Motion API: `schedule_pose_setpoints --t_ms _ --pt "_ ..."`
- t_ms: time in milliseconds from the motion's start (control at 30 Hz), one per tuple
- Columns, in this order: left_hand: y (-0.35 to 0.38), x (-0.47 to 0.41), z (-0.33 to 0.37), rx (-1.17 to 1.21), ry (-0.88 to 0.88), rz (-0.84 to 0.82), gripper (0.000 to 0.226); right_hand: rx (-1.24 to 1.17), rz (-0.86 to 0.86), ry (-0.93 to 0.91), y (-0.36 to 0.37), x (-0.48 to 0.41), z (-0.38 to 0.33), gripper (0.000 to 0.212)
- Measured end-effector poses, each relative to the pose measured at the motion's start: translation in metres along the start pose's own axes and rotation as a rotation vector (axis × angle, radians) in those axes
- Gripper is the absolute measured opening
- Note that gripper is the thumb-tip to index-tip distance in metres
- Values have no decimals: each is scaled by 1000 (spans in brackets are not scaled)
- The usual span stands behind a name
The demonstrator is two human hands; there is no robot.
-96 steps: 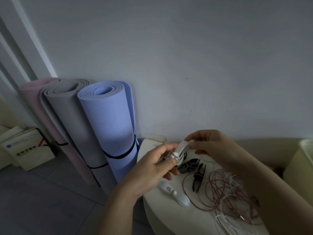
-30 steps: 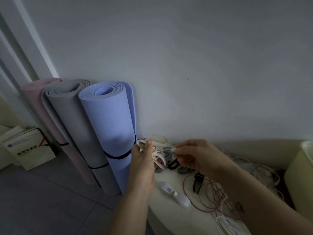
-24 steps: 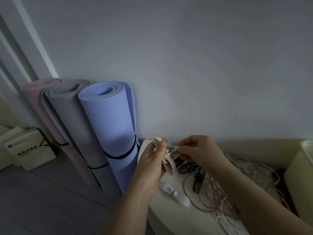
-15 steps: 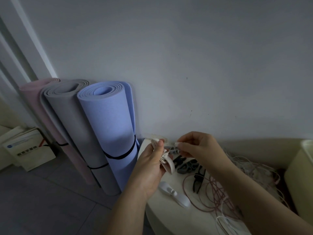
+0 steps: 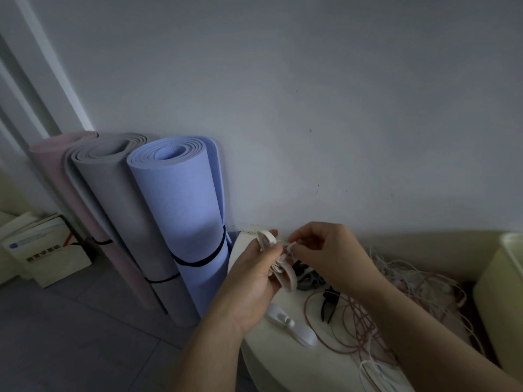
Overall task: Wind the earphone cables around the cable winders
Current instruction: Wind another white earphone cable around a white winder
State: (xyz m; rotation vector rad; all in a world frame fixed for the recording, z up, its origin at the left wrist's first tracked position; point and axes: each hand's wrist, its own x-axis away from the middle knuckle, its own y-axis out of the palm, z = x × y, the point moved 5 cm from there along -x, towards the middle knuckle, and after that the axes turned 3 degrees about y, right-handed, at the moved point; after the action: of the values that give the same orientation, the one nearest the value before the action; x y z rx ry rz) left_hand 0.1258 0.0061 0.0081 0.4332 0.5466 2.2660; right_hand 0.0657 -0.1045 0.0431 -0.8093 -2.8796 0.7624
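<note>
Centrally, a pale cable winder [image 5: 284,277] is held upright above the far left edge of a round cream table [image 5: 283,363]; it is gripped by the left hand [image 5: 252,284], whose fingers are curled round its middle, with the thumb pressed on the front; white earphone cable [image 5: 278,265] is seen wound about the winder's waist, just under the thumb. The right hand [image 5: 328,256] is raised just beside it, to the right; a short stretch of the same cable is pinched between its thumb and forefinger, near the winder's upper end, and the other fingers are curled in. Below the hands a white winder [image 5: 293,326] is laid flat on the table; dark grey winders [image 5: 310,280] and a black winder [image 5: 328,302] are partly hidden by the right wrist; reddish cable [image 5: 359,318] and loose white cables [image 5: 413,278] are spread in a tangle under and beyond the right forearm. A blue mat [image 5: 184,222], a grey mat [image 5: 113,199] and a pink mat [image 5: 53,165] are stood rolled against the wall at the left; a cream bin [image 5: 501,292] is seen at the right edge.
</note>
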Motion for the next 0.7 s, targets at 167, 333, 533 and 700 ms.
schedule_pose_setpoints --t_ms 167,333,533,700 --pt "0 0 7 126 -10 -82 32 -103 -28 -95 1 3 -6 12" --pt "2 1 11 76 41 -138 28 -171 -73 -194 3 6 -15 19" --pt "-5 3 12 66 55 -41 43 -188 -34 -221 0 6 -17 14" --pt "-8 5 14 37 94 68 37 -194 -40 -224 -1 6 -17 10"
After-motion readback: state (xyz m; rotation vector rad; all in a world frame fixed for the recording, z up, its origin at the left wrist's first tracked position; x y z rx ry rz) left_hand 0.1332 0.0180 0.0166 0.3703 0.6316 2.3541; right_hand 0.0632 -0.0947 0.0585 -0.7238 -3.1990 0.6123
